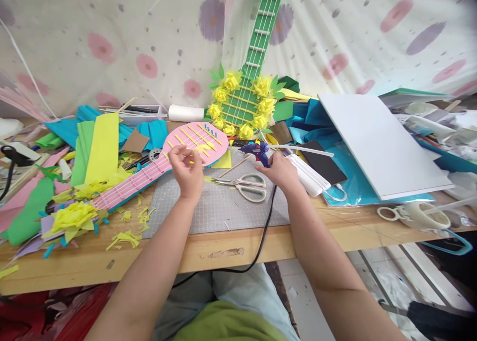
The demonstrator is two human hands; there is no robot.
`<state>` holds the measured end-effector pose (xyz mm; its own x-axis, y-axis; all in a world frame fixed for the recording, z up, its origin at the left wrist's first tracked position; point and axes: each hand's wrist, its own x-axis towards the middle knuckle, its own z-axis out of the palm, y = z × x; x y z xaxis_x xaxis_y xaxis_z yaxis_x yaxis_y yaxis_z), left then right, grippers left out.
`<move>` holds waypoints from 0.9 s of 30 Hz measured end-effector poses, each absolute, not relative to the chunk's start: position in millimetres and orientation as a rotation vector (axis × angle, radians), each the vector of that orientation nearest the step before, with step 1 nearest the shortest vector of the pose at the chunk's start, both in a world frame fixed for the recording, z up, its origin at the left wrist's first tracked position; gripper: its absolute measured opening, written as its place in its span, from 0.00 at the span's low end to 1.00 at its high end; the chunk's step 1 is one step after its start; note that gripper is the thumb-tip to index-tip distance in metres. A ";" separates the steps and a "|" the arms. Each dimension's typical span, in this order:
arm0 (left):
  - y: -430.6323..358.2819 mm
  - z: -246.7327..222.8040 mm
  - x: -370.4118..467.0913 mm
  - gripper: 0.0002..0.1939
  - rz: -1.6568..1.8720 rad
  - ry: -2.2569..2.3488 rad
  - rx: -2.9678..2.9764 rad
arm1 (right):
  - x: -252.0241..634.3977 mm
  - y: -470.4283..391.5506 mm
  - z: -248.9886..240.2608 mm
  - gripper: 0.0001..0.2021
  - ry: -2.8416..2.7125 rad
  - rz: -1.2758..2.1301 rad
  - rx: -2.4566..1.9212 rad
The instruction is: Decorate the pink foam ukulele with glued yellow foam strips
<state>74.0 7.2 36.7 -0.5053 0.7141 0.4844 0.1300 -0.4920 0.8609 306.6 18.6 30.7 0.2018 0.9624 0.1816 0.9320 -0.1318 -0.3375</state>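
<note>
My left hand (187, 174) is raised over the pink paper guitar (179, 142), its fingers pinched together. A cut yellow paper piece (203, 148) shows at those fingertips and seems to be in their grip. My right hand (282, 170) is closed around the handle of a blue glue gun (257, 151), whose nozzle points left; a white glue stick (303, 150) juts from its back. Between my hands, scissors (249, 186) lie on the grey cutting mat (219, 214). A green paper guitar (242, 100) edged with yellow paper roses stands upright behind the pink one.
Yellow paper flowers (74, 216), scraps and coloured crepe paper (102, 147) cover the left side. On the right are a white power strip (309, 174), a black flat piece (324, 162), a white board (383, 142) and a tape dispenser (425, 215). A black cord (269, 216) hangs over the table edge.
</note>
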 end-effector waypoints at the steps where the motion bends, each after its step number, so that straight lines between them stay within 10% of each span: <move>1: 10.1 40.1 66.5 0.15 2.103 1.313 1.245 | 302.7 16.6 34.0 0.17 -1.803 0.178 -2.126; 27: 0.1 5.7 13.9 0.17 1.544 1.968 1.241 | 276.5 16.3 23.5 0.14 -1.702 0.158 -1.975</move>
